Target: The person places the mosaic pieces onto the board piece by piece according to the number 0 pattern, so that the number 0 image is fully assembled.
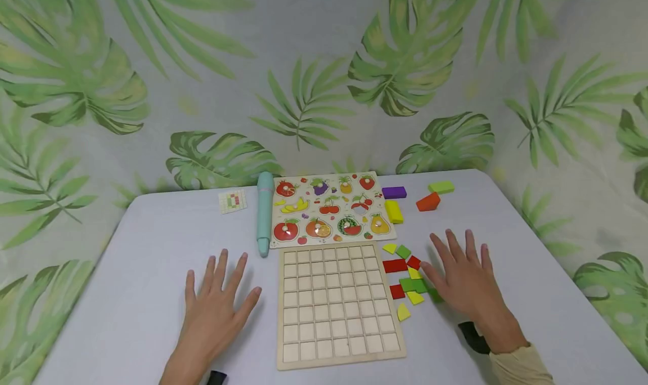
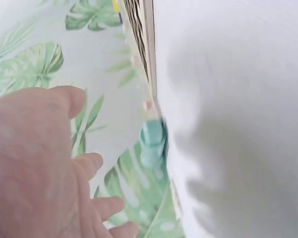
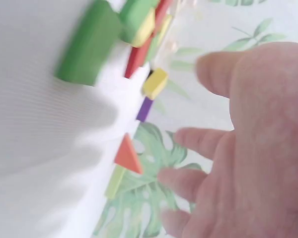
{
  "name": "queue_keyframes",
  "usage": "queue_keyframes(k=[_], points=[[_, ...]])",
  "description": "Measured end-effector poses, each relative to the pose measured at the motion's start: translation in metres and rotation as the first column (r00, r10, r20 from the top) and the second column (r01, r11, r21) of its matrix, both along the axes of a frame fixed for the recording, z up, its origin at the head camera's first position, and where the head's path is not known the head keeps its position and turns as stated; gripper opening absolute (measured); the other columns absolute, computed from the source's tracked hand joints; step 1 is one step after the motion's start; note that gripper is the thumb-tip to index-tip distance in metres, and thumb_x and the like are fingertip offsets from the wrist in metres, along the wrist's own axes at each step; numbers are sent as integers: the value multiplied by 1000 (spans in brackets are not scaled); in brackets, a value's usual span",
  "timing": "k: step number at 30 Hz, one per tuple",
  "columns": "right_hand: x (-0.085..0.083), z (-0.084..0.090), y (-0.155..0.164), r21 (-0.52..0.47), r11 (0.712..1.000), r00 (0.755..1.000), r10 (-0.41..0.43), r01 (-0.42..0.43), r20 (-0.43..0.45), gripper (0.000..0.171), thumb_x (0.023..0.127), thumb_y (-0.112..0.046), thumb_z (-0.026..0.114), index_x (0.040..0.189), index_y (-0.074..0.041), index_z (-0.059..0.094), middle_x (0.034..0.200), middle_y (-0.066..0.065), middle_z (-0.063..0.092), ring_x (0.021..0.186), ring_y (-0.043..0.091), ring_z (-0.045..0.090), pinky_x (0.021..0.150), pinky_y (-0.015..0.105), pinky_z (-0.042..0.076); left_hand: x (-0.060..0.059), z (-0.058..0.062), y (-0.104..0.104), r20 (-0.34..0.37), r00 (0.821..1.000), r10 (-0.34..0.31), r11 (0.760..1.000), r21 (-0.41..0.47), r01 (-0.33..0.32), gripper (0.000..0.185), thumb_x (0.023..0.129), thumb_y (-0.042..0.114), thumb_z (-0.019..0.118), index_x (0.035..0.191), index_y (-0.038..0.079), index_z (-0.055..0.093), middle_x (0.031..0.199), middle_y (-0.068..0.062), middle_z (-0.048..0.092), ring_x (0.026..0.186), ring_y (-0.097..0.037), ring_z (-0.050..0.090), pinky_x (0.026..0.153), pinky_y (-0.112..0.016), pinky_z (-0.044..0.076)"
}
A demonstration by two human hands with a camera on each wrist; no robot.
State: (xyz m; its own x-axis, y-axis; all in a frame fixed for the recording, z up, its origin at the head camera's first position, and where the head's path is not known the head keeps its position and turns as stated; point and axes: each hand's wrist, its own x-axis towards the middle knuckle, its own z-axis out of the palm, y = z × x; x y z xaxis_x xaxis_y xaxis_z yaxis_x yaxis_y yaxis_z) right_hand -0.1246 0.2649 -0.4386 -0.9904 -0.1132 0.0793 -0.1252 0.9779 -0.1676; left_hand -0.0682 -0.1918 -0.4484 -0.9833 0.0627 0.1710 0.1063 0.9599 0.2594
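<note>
A wooden grid board [image 1: 336,301] with empty square cells lies at the table's middle front. My left hand [image 1: 215,306] hovers open, fingers spread, to the left of it; it holds nothing. My right hand [image 1: 462,278] is open with spread fingers just right of a cluster of small coloured pieces [image 1: 408,278], red, green and yellow, its thumb over the cluster's right edge. In the right wrist view the palm [image 3: 258,148] is bare and a green block [image 3: 87,47] lies close by. The left wrist view shows my bare palm [image 2: 35,168] and the board's edge [image 2: 148,54].
A fruit peg puzzle [image 1: 330,208] lies behind the grid board. Left of it are a teal pen-shaped device [image 1: 264,211] and a small pattern card [image 1: 233,200]. Purple [image 1: 394,192], yellow [image 1: 393,211], orange [image 1: 428,201] and green [image 1: 441,187] blocks sit at back right. Leaf-print cloth surrounds the table [image 1: 126,295].
</note>
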Motion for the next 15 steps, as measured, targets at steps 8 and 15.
queue_keyframes(k=[8,15], points=[[-33,15,-11,-114,991,991,80,-68,111,54,99,-34,67,143,-5,58,131,24,67,119,44,61,93,62,57,-23,-12,12,108,972,-209,953,244,178,70,101,49,61,157,11,44,161,-16,43,152,-37,36,123,-65,24],[-63,17,-25,-211,973,962,142,-93,232,45,97,-32,71,132,-4,66,117,13,74,106,31,67,91,52,59,-39,-21,18,124,938,-325,862,447,239,62,100,39,66,151,8,50,159,-16,46,155,-39,27,126,-65,14]])
